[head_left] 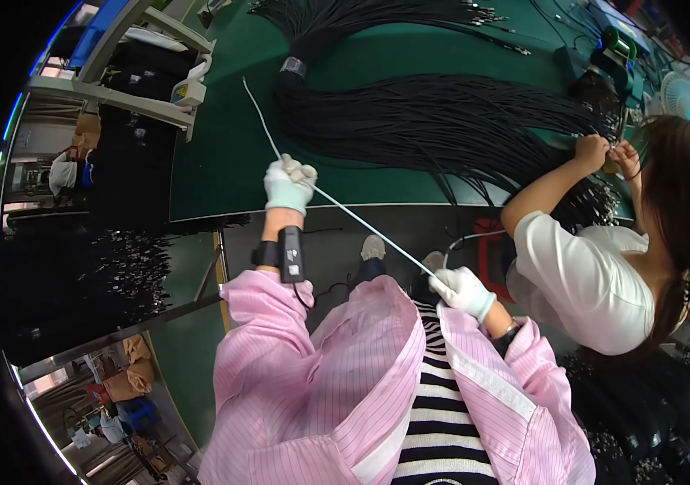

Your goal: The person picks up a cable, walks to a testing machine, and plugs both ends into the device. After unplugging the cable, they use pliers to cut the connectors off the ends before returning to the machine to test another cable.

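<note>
A thin white cable is stretched taut between my two gloved hands. My left hand is closed round it above the near edge of the green table, and a free length sticks out past the fist toward the far left. Lower and to the right, my right hand grips the cable in front of my body. Beyond that hand a grey-white length of it appears to curve off to the right. Near my left hand, a thick bundle of black cables lies across the table, bound by a clear band.
At the right a co-worker in a white shirt handles the cable ends with both hands. A green machine and a fan stand at the far right. On the left, a rack and more black cables hang beside the table.
</note>
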`<state>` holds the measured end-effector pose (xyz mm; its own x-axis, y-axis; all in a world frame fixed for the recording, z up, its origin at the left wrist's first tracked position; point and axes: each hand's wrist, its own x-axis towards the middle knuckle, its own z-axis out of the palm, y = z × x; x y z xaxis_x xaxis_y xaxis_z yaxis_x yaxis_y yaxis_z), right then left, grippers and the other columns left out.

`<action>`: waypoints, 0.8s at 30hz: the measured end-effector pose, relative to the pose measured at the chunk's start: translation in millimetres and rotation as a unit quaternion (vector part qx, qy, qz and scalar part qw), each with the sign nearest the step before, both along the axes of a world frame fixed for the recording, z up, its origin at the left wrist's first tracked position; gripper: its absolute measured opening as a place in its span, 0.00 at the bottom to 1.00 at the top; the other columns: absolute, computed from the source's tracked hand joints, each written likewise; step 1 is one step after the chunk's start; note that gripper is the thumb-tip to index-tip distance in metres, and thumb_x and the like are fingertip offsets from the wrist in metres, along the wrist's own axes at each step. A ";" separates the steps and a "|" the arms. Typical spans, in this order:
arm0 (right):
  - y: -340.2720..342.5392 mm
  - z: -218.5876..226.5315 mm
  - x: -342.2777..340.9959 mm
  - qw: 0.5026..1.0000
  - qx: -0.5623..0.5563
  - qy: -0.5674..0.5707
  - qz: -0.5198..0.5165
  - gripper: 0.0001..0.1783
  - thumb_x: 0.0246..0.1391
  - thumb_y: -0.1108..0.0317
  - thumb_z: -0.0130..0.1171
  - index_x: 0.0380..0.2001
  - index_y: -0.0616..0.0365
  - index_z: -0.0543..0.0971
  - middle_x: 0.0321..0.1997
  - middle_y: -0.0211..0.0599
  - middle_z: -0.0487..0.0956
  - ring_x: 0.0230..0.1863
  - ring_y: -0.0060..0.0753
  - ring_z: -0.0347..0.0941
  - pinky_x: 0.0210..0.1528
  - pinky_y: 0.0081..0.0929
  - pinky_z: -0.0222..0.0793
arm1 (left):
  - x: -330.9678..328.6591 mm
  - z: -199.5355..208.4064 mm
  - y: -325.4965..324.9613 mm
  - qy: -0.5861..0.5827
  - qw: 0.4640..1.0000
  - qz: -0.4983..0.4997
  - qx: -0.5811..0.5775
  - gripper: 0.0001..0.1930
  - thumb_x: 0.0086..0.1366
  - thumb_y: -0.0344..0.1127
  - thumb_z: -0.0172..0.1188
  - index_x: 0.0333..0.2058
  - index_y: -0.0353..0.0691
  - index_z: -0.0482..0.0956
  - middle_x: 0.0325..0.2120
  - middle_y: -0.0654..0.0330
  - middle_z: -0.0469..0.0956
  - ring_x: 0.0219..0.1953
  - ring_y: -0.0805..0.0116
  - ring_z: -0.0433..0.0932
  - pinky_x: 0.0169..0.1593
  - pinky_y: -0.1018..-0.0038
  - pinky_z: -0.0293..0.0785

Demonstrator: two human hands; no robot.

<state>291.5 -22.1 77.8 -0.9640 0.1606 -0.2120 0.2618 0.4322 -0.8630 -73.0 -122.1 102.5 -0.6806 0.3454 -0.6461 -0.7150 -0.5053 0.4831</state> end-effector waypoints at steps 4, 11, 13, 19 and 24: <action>0.2 -9.9 25.2 0.996 0.044 -0.077 0.005 0.17 0.55 0.56 0.44 0.28 0.58 0.74 0.21 0.47 0.73 0.25 0.51 0.71 0.31 0.42 0.66 | -62.2 22.2 -2.6 0.049 0.999 -0.005 0.015 0.11 0.60 0.30 0.39 0.19 0.45 0.63 0.07 0.71 0.52 0.06 0.78 0.46 0.17 0.78 0.56; 10.5 64.7 -98.3 0.977 0.183 0.007 -0.106 0.32 0.50 0.45 0.47 0.49 0.61 0.67 0.46 0.49 0.72 0.47 0.48 0.68 0.47 0.36 0.66 | -1.1 37.6 8.7 0.024 0.990 -0.113 0.086 0.12 0.62 0.28 0.37 0.19 0.45 0.61 0.09 0.72 0.50 0.09 0.80 0.48 0.20 0.81 0.57; -7.1 69.6 -155.1 0.974 0.085 0.094 -0.187 0.29 0.50 0.47 0.46 0.43 0.64 0.69 0.39 0.49 0.74 0.40 0.50 0.71 0.42 0.38 0.66 | 36.8 62.4 28.2 -0.004 0.990 -0.122 0.077 0.10 0.62 0.28 0.37 0.21 0.43 0.62 0.09 0.71 0.51 0.09 0.80 0.48 0.20 0.81 0.57; -35.2 85.7 -208.9 0.977 -0.058 -0.029 -0.204 0.21 0.52 0.53 0.43 0.29 0.61 0.74 0.28 0.49 0.76 0.33 0.50 0.72 0.37 0.38 0.66 | 43.6 66.5 15.2 -0.029 0.992 -0.114 0.056 0.08 0.61 0.28 0.38 0.26 0.39 0.67 0.10 0.70 0.54 0.09 0.79 0.51 0.21 0.82 0.59; -41.1 86.2 -200.6 0.987 -0.048 -0.012 -0.152 0.19 0.52 0.57 0.43 0.24 0.62 0.74 0.23 0.49 0.74 0.28 0.49 0.72 0.34 0.37 0.66 | 9.1 32.1 -3.5 -0.118 0.951 -0.181 0.221 0.09 0.61 0.29 0.38 0.23 0.39 0.65 0.09 0.70 0.55 0.08 0.80 0.49 0.16 0.81 0.52</action>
<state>90.9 -63.2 163.9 -0.8686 0.4197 -0.2633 0.3886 0.2473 -0.8876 -63.8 -125.6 134.6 -0.3194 0.8029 -0.5033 -0.9430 -0.3214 0.0856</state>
